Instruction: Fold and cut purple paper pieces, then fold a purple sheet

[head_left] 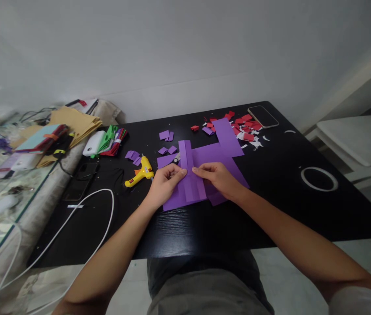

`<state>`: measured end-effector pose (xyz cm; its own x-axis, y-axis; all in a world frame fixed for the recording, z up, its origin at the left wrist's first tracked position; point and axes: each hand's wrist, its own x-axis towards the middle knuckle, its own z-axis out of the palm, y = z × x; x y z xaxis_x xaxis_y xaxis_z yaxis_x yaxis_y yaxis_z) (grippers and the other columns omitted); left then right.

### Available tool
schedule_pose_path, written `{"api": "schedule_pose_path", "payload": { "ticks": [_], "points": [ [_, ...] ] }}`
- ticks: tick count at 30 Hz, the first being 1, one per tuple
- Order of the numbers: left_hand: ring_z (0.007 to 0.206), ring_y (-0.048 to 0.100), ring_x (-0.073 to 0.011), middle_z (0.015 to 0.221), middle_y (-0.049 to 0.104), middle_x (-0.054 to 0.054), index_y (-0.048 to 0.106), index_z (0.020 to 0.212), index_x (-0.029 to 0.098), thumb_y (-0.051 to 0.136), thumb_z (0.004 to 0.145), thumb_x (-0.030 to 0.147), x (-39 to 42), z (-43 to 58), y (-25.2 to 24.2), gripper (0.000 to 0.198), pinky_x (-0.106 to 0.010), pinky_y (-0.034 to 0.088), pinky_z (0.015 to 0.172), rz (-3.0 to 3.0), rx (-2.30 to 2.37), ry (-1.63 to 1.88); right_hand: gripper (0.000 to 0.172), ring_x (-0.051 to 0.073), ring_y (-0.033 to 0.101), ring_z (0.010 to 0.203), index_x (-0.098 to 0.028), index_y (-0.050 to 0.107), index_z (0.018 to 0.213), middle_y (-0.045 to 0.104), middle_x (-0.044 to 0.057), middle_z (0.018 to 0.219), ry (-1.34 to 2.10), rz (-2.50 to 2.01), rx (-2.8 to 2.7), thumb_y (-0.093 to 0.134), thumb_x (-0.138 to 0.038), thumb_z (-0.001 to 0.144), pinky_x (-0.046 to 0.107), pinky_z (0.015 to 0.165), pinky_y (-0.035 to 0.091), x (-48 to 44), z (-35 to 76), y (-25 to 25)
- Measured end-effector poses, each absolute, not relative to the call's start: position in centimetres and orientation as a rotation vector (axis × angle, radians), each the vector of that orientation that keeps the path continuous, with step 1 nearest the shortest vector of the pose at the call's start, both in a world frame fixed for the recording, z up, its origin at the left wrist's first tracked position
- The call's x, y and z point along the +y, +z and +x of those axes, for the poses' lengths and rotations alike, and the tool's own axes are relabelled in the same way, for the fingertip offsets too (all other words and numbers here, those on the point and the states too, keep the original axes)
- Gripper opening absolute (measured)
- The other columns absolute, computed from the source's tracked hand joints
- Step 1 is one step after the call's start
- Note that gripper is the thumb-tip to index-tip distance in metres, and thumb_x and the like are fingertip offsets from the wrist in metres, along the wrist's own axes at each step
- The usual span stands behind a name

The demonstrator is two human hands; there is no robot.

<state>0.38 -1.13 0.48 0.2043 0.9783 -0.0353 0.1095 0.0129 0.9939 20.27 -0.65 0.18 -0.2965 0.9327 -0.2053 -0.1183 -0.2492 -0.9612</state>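
A folded purple paper strip (190, 175) lies upright across larger purple sheets (224, 151) on the black table (270, 205). My left hand (164, 183) pinches the strip's left edge with curled fingers. My right hand (216, 177) presses its fingertips together on the strip's right edge. Both hands rest on the paper near the table's middle.
A yellow glue gun (141, 173) lies left of the paper beside small purple squares (134, 156). Red and white scraps (246, 127) and a phone (263, 116) lie at the back right. A white cable (103, 218), a tape ring (319, 178) and coloured paper stacks (111, 140) are around.
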Motion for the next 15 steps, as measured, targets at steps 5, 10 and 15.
{"api": "schedule_pose_path", "payload": {
  "ticks": [5,10,15],
  "points": [
    [0.053,0.039,-0.0084,0.059,0.052,0.004,0.064,0.075,0.016,0.079,0.080,0.058,-1.00,0.24,0.20,0.045,-0.023,0.027,0.053,1.317,1.144,0.998,0.048,0.013,0.052,0.060,-0.020,0.065,0.065,0.057,-0.003,0.063,1.526,-1.130,-1.333,0.082,-0.065,0.073,0.030,0.062,0.046,-0.66,20.42,0.28],
    [0.051,0.036,-0.0080,0.057,0.049,0.005,0.065,0.073,0.016,0.080,0.080,0.056,-0.96,0.18,0.10,0.043,-0.023,0.025,0.051,1.312,1.153,1.013,0.051,0.013,0.048,0.059,-0.021,0.059,0.061,0.052,-0.004,0.060,1.383,-1.143,-1.454,0.076,-0.066,0.079,0.030,0.060,0.042,-0.73,20.50,0.24],
    [0.051,0.036,-0.0077,0.057,0.049,0.005,0.064,0.073,0.016,0.080,0.079,0.058,-0.96,0.19,0.19,0.045,-0.022,0.024,0.050,1.310,1.150,0.978,0.039,0.016,0.058,0.071,-0.021,0.071,0.077,0.065,-0.001,0.074,1.464,-1.102,-1.382,0.080,-0.059,0.077,0.032,0.071,0.047,-0.75,20.35,0.17]
  ]
}}
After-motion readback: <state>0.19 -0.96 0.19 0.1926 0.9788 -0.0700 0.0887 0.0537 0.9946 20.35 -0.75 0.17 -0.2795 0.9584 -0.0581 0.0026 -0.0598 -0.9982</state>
